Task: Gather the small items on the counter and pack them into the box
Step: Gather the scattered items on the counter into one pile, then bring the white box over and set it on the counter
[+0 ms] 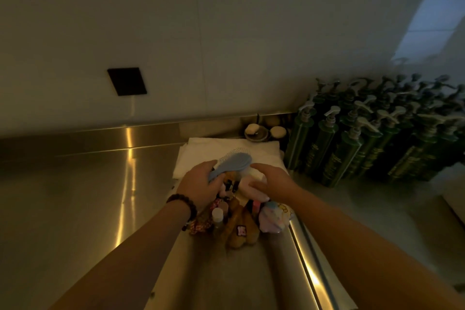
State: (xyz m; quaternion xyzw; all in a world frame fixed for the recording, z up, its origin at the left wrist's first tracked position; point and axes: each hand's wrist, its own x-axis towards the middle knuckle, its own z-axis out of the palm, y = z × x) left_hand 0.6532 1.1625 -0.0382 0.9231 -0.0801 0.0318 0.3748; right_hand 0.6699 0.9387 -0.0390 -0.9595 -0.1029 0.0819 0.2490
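Note:
My left hand point(200, 185), with a dark bead bracelet on the wrist, grips the handle of a light blue hairbrush point(235, 162) whose head points away over a white folded cloth point(201, 156). My right hand point(270, 180) rests on a pale pink soft item point(247, 187). Below the hands lies a pile of small items: a small clear bottle point(217, 216), a patterned scrunchie point(201, 225), brown plush pieces point(241, 230) and a pastel pouch point(273, 219). I see no box.
The steel counter point(88, 196) stretches left, with a raised metal edge point(307, 259) running along the right. Several green pump bottles point(364, 138) crowd the back right corner. Small round dishes point(261, 131) sit against the back wall. A dark wall plate point(127, 81) is above.

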